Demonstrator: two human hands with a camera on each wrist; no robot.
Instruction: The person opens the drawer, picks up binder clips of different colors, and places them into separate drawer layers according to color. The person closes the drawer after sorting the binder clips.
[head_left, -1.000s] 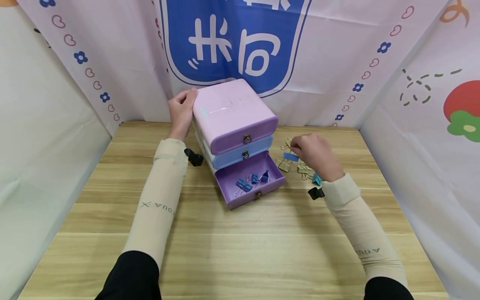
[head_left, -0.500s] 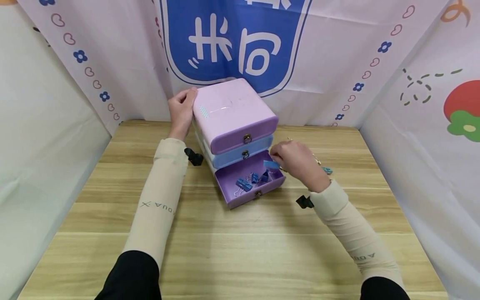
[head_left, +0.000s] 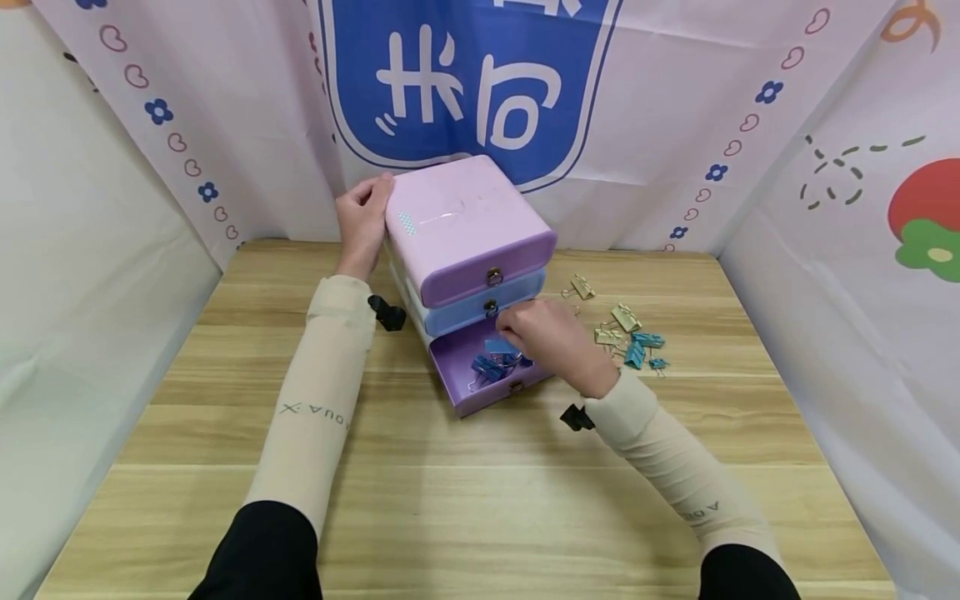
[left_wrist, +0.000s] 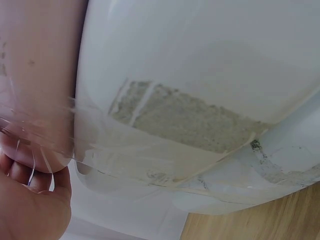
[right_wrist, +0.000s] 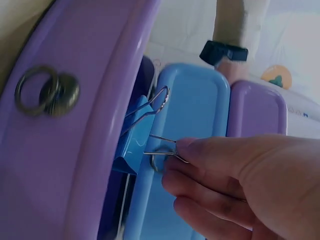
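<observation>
A small three-tier drawer box (head_left: 468, 208) stands at the back of the table, its bottom purple drawer (head_left: 454, 390) pulled out. My left hand (head_left: 362, 223) grips the box's rear left top corner; in the left wrist view its fingers (left_wrist: 61, 187) curl around the pink top tier. Over the open drawer, my right hand (head_left: 551, 337) pinches a blue binder clip (right_wrist: 134, 137) by one wire handle. Dark blue binder clips (head_left: 489, 368) lie in the drawer beneath, partly hidden by the hand and the held clip.
Right of the box lie several gold binder clips (head_left: 625, 317) and teal binder clips (head_left: 634, 356). The blue middle drawer (head_left: 457, 314) and purple top drawer (head_left: 457, 287) are closed. A printed curtain (head_left: 637, 192) hangs behind the wooden table (head_left: 480, 500).
My right hand has carried the blue binder clip leftward from the loose clips to over the open drawer. My left hand stays on the box.
</observation>
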